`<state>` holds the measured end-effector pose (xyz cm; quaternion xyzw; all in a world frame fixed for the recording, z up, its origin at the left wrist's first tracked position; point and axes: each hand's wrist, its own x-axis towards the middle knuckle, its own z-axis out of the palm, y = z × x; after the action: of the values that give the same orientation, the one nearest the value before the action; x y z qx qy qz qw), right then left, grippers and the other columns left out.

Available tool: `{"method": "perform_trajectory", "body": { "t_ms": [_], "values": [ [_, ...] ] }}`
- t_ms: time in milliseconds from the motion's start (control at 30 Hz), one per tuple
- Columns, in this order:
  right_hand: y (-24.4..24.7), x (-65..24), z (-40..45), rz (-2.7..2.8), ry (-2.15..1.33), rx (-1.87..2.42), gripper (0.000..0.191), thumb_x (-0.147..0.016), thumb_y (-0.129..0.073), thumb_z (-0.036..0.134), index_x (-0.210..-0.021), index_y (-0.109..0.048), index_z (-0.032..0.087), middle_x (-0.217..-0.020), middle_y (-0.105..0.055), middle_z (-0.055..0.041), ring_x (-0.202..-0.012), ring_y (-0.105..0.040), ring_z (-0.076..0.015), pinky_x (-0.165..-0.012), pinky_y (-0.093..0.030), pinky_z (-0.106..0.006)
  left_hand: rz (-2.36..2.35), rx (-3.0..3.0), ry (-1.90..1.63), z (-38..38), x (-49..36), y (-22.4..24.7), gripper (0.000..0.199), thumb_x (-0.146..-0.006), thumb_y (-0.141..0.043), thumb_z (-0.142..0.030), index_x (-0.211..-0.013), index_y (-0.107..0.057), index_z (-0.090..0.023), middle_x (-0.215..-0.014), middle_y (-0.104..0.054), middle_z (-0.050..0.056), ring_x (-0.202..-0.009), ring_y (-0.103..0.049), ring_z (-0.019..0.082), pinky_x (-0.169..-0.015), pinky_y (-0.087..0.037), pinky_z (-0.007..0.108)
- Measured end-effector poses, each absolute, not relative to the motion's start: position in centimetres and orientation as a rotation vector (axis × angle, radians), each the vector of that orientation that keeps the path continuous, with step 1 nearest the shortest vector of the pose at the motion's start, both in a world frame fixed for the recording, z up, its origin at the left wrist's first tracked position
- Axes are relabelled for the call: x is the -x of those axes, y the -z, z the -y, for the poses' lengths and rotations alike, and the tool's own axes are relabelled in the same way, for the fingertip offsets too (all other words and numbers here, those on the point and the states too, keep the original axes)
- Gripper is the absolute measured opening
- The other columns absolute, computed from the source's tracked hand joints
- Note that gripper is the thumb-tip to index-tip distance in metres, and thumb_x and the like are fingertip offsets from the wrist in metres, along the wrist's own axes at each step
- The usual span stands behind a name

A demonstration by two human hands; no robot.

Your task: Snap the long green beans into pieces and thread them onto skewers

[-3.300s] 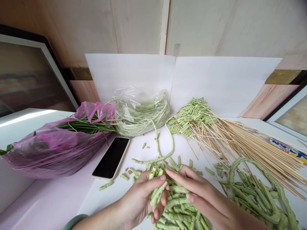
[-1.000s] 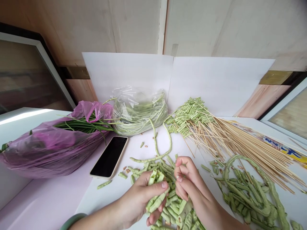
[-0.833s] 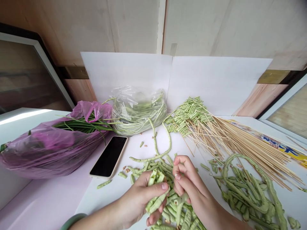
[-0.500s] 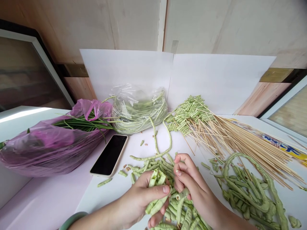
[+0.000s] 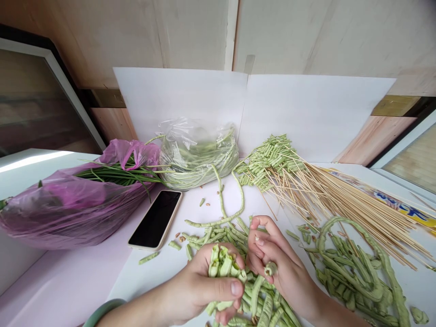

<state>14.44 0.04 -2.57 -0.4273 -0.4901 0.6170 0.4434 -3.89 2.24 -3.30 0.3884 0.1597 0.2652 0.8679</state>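
Observation:
My left hand [image 5: 200, 290] is curled around a bundle of cut green long bean pieces [image 5: 220, 268], their ends sticking up past my fingers. My right hand [image 5: 282, 272] sits just beside it, pinching a short bean piece [image 5: 270, 269] between fingers and palm. Below both hands lies a heap of cut beans [image 5: 262, 304], partly hidden by them. A long uncut bean [image 5: 221, 218] curves away from that heap. To the right is a second heap of long beans [image 5: 350, 277].
Beans threaded on a fan of bamboo skewers [image 5: 327, 200] lie at the back right. A clear bag of long beans [image 5: 197, 156], a purple bag with green chives [image 5: 68, 204] and a black phone [image 5: 155, 219] stand behind. White boards [image 5: 306, 118] line the wall.
My right hand has risen slightly and now shows a short bean piece in its fingers. My left hand has curled tighter, with the bundle's ends turned upward. The view has tilted slightly.

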Motion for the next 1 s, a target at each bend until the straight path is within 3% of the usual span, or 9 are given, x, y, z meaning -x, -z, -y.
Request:
{"method": "perform_trajectory", "body": {
  "t_ms": [267, 1000],
  "values": [
    [2.72, -14.47, -0.15, 1.22, -1.514, 1.08, 0.016, -0.098, -0.042, 0.045, -0.095, -0.042, 0.029, -0.068, -0.041, 0.0064, -0.057, -0.036, -0.0118, -0.05, -0.029, -0.023, -0.325, -0.83, -0.537, -2.13, 4.37, 4.13, 0.035, -0.068, -0.081, -0.037, -0.082, -0.057, -0.016, -0.07, -0.061, 0.002, -0.049, -0.05, 0.006, -0.037, -0.037, 0.011],
    [2.35, -14.48, 0.16, 1.261, -1.533, 1.184, 0.012, -0.099, -0.037, 0.044, -0.1, -0.037, 0.031, -0.07, -0.039, 0.0052, -0.064, -0.036, -0.0147, -0.052, -0.028, -0.023, -0.186, -0.785, -0.665, -2.23, 3.7, 3.18, 0.021, -0.074, -0.078, -0.029, -0.077, -0.066, -0.013, -0.071, -0.061, 0.003, -0.057, -0.054, 0.007, -0.052, -0.043, 0.016]
  ]
}}
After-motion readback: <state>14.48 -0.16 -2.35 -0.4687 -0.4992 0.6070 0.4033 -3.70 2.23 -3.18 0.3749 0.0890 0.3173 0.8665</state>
